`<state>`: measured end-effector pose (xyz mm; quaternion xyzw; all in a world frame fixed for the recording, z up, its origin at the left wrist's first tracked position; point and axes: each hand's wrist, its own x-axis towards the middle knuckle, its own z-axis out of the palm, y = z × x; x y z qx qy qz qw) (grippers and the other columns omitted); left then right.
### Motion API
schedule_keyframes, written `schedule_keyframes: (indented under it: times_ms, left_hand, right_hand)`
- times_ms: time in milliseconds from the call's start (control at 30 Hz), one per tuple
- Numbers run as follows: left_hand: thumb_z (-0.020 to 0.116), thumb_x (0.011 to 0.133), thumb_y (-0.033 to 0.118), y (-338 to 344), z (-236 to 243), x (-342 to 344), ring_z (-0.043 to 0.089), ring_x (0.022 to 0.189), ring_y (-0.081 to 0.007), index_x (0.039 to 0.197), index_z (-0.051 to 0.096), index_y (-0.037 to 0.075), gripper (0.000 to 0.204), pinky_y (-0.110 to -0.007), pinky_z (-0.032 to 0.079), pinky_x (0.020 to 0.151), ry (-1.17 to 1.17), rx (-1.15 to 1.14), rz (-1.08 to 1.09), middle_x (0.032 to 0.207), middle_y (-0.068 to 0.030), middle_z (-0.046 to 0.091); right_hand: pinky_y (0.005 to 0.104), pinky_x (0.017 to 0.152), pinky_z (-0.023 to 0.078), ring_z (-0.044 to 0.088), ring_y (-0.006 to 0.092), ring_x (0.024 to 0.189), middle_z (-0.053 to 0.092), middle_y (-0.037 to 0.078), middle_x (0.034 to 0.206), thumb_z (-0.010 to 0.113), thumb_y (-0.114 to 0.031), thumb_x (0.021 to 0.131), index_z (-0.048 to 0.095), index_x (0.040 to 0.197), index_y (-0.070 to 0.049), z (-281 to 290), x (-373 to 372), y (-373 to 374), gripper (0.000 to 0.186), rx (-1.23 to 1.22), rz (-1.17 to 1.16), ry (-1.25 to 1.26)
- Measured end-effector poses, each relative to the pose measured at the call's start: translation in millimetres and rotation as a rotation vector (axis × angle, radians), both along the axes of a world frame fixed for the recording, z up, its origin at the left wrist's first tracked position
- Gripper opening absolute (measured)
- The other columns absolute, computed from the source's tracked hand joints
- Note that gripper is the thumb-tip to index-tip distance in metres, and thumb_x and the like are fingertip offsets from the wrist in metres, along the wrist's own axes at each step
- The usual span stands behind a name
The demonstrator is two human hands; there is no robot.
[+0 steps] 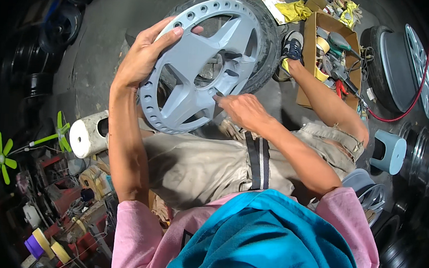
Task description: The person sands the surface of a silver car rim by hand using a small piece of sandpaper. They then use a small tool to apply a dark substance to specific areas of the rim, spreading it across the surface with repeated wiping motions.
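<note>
A matte grey wheel face (185, 62) with broad spokes and a ring of holes around its rim is tilted in front of me, over my lap. My left hand (139, 61) is clamped on its upper left edge, thumb on the front and fingertips showing behind. Near the hub, my right hand (246, 111) has its fingers pinched together against a spoke. Something small and dark shows at those fingertips; what it is I cannot make out. Behind the wheel a black tire (269, 45) lies on the floor, partly covered.
Right of my shoe (294, 46), a cardboard box (308, 56) holds power tools and tape rolls. A red hose (399, 118) curves past a tire with a wheel (388, 71). A white stool (86, 137), a green fan (2, 160) and cluttered tools sit at left.
</note>
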<state>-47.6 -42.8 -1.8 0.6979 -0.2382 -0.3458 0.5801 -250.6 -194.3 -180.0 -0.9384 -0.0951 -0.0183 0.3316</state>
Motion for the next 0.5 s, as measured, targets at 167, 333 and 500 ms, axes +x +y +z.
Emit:
schedule_keyframes:
  times_ms: [167,333,500]
  left_hand:
    - [0.065,0.106,0.027,-6.7,0.3,4.7,0.071,0.112,-0.0164,0.141,0.065,0.001,0.044,-0.031,0.056,0.099,-0.123,0.005,-0.072,0.127,-0.0112,0.076]
    - [0.066,0.105,0.030,-9.7,-3.9,11.2,0.070,0.113,-0.0163,0.141,0.065,0.001,0.047,-0.031,0.055,0.100,-0.092,0.012,-0.064,0.128,-0.0106,0.076]
    - [0.065,0.105,0.034,-16.4,1.3,12.5,0.069,0.113,-0.0155,0.140,0.066,0.001,0.048,-0.030,0.054,0.100,-0.167,0.055,-0.097,0.128,-0.0095,0.076]
  right_hand:
    - [0.0457,0.068,0.058,0.074,0.0372,0.079,0.075,0.019,0.093,0.059,-0.010,0.094,0.068,0.129,-0.002,8.0,6.4,-13.7,0.037,-0.152,0.097,-0.046]
    - [0.0424,0.066,0.058,0.075,0.0319,0.077,0.074,0.013,0.090,0.060,-0.009,0.092,0.068,0.129,-0.003,9.5,2.3,-22.9,0.038,-0.334,0.197,-0.043]
    - [0.0402,0.063,0.058,0.074,0.0289,0.073,0.073,0.011,0.091,0.059,-0.008,0.092,0.067,0.128,-0.005,11.3,-16.4,-34.9,0.037,-0.285,0.142,-0.115]
